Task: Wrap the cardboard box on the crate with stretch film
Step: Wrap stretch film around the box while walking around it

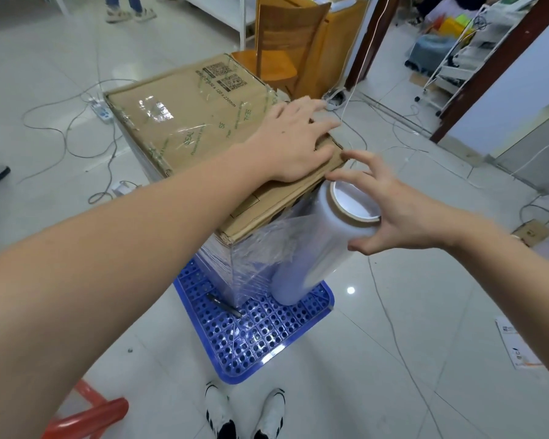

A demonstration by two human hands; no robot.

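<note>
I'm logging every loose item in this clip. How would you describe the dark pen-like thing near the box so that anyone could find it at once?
Start at the cardboard box standing on the blue perforated crate. On the bare crate surface just in front of the box's near bottom corner lies a slim black marker, flat and slanted. It is the only dark object on the blue plastic; the stretch film roll beside it is large, clear and upright.

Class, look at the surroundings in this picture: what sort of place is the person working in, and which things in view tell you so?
Probably an indoor office or workroom used for packing, not a warehouse: a glossy tiled floor strewn with cables, a wooden chair, and wheeled wire shelving holding papers.
</note>
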